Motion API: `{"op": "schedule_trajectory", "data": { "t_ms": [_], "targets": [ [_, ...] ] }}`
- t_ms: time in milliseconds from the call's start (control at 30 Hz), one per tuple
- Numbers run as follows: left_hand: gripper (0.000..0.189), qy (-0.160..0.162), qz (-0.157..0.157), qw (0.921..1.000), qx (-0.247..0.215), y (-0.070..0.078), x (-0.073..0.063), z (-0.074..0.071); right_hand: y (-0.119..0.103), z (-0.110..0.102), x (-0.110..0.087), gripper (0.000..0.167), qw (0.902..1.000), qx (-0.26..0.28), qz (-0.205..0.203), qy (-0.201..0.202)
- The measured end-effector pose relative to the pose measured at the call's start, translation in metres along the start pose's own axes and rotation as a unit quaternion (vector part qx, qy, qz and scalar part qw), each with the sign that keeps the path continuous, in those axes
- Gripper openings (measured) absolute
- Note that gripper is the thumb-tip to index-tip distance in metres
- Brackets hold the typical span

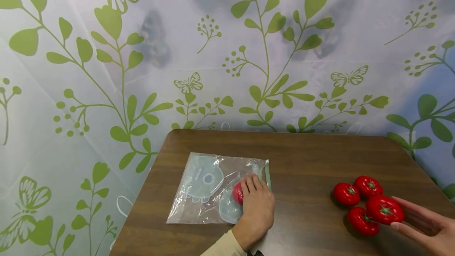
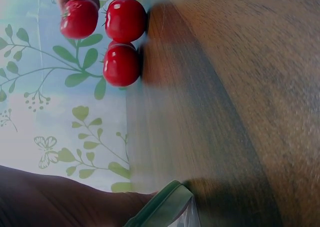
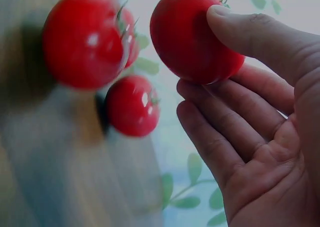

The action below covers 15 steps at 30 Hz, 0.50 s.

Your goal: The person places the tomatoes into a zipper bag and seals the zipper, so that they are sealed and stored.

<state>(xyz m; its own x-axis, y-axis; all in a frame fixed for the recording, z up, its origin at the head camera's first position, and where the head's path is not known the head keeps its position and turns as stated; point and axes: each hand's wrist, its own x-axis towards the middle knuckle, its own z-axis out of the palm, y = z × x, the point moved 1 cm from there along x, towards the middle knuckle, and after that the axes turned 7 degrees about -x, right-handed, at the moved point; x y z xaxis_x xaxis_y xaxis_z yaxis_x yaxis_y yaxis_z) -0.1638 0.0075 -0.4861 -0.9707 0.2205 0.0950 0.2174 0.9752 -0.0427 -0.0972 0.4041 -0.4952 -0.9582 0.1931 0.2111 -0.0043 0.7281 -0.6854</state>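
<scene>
A clear zip bag [image 1: 177, 208] with a pale cartoon print lies on the table. My left hand [image 1: 254, 204] grips it at its open end, beside the green zip strip [image 2: 165, 202]; the fingertips are partly hidden. Through the plastic a red tomato [image 1: 237, 193] shows, partly covered by that hand. At the right, my right hand [image 3: 260, 122] holds another tomato [image 3: 195, 37] between thumb and fingers, raised off the table. Close by it on the tabletop sit three glossy red tomatoes, a left one [image 1: 346, 194], a far one [image 1: 368, 187] and a near one [image 1: 363, 221].
Everything rests on a brown wooden table [image 1: 302, 161] with rounded far corners. Behind it hangs a pale cloth [image 1: 220, 70] printed with green leaves and butterflies. A white loop [image 1: 124, 204] shows beside the table's left edge.
</scene>
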Motion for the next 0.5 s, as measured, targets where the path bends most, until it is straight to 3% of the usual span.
{"op": "schedule_trajectory", "data": {
  "t_ms": [333,500],
  "targets": [
    [0.064,-0.003,-0.002,1.0000,-0.004,0.000,0.000,0.001,-0.040,0.004,0.008,0.073,0.9958,-0.068,-0.035,-0.050],
    [0.058,0.001,-0.005,1.0000,-0.003,0.000,-0.001,0.001,-0.054,0.009,0.014,0.074,0.9907,-0.087,-0.028,-0.101]
  ]
}}
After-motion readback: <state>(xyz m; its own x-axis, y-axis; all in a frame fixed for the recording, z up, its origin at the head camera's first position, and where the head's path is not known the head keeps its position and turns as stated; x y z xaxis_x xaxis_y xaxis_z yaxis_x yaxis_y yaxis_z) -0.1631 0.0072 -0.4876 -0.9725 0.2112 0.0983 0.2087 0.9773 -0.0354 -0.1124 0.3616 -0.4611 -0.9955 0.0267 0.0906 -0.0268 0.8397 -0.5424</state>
